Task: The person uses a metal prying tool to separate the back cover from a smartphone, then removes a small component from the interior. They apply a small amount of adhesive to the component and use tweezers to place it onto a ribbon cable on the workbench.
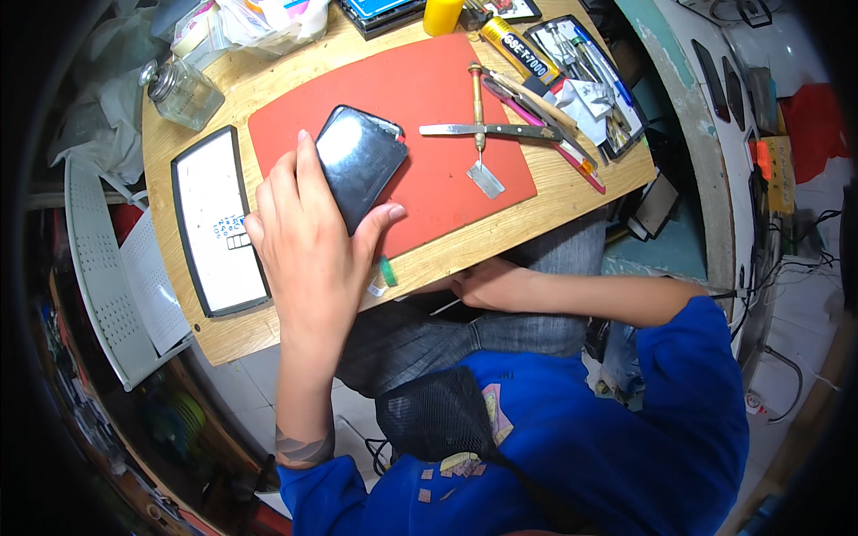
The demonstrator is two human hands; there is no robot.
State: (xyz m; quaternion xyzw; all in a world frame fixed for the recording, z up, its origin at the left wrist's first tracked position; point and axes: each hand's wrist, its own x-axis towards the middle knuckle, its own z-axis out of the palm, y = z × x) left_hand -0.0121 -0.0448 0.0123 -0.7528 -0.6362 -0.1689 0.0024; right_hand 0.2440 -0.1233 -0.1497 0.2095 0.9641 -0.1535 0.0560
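My left hand rests over a dark, glossy smartphone on the red mat. Its fingers lie along the phone's left side, and the thumb presses near the lower right edge. Below the table's front edge, my right hand reaches inward over my lap, with its fingers hidden. On the mat, right of the phone, a black-handled spatula crosses a brass-handled tool with a flat metal blade. Close to my left thumb, a small green piece sits at the mat's lower edge.
Left of the mat lies a black-framed white board, with a glass bottle behind it. Tweezers, a yellow tube and a tool tray crowd the right side. A plastic bag stands at the back left.
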